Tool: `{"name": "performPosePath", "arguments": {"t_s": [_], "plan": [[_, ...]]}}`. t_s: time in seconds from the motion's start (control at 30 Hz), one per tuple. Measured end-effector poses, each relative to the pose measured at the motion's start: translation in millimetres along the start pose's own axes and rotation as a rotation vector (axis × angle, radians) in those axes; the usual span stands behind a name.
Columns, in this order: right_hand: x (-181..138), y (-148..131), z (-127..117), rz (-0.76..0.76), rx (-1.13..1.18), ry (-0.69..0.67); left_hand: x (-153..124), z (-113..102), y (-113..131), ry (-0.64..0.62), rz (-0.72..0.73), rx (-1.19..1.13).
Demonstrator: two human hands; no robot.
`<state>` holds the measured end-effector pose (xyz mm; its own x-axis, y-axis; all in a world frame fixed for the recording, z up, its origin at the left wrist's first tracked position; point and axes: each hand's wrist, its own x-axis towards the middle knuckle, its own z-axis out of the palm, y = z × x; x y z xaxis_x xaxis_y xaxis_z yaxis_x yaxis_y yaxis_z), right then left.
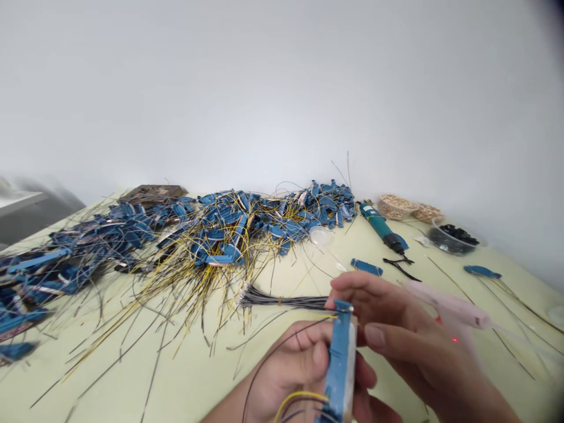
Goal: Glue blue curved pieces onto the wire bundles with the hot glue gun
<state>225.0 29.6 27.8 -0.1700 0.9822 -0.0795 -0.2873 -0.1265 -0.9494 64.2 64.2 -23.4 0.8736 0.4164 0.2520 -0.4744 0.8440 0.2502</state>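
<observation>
My left hand [293, 367] is closed around a long blue plastic piece [338, 358] with a pale underside, held upright over the table's near side. Yellow and dark wires come out of its lower end, and a dark wire leaves near its top. Close to the top end is my right hand [405, 329], fingers curved and thumb apart; whether a fingertip touches the piece I cannot tell. Behind the hands lies a bundle of dark wires [282, 301] with small white ends, tied together.
A big heap of blue pieces with wires [220, 229] spreads across the back and left. At right are a pink glue gun [449, 302] with a red light, a teal electric screwdriver [379, 223], a tub of black parts [456, 238] and tubs of beige bits [396, 207].
</observation>
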Motion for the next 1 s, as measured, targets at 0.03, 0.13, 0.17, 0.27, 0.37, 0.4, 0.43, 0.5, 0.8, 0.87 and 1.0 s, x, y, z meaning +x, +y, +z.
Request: {"name": "performPosePath", "arguments": {"t_s": [0.03, 0.13, 0.17, 0.27, 0.37, 0.4, 0.43, 0.5, 0.8, 0.87, 1.0], "plan": [[-0.8, 1.2, 0.2, -0.022, 0.008, -0.002, 0.9, 1.9, -0.3, 0.003, -0.007, 0.004], [-3.2, 2.8, 0.6, -0.091, -0.001, 0.016, 1.9, 6.8, -1.9, 0.002, -0.031, -0.003], [-4.1, 2.4, 1.3, -0.112, -0.004, 0.022, 1.1, 7.8, -2.5, 0.013, -0.034, -0.012], [-7.5, -1.1, 5.0, -0.168, -0.011, 0.047, -5.3, 8.4, -4.4, 0.103, -0.084, 0.047], [-13.6, -5.1, 9.6, -0.214, -0.057, 0.049, -14.8, 6.8, -6.9, 0.237, -0.124, 0.168], [-16.2, -6.2, 10.8, -0.231, -0.088, 0.061, -17.5, 6.2, -8.2, 0.28, -0.129, 0.188], [-18.9, -7.2, 11.7, -0.253, -0.125, 0.085, -19.7, 5.6, -9.8, 0.321, -0.131, 0.203], [-23.8, -9.2, 12.8, -0.311, -0.212, 0.151, -22.0, 4.2, -13.6, 0.379, -0.158, 0.224], [-34.3, -19.8, 9.4, -0.477, -0.525, 0.201, -23.8, -5.3, -18.6, 0.427, -0.279, 0.258], [-35.3, -20.8, 7.6, -0.496, -0.548, 0.211, -23.1, -3.7, -19.0, 0.435, -0.28, 0.278], [-36.0, -20.3, 3.8, -0.537, -0.645, 0.243, -19.1, 5.5, -20.9, 0.428, -0.269, 0.339]]}}
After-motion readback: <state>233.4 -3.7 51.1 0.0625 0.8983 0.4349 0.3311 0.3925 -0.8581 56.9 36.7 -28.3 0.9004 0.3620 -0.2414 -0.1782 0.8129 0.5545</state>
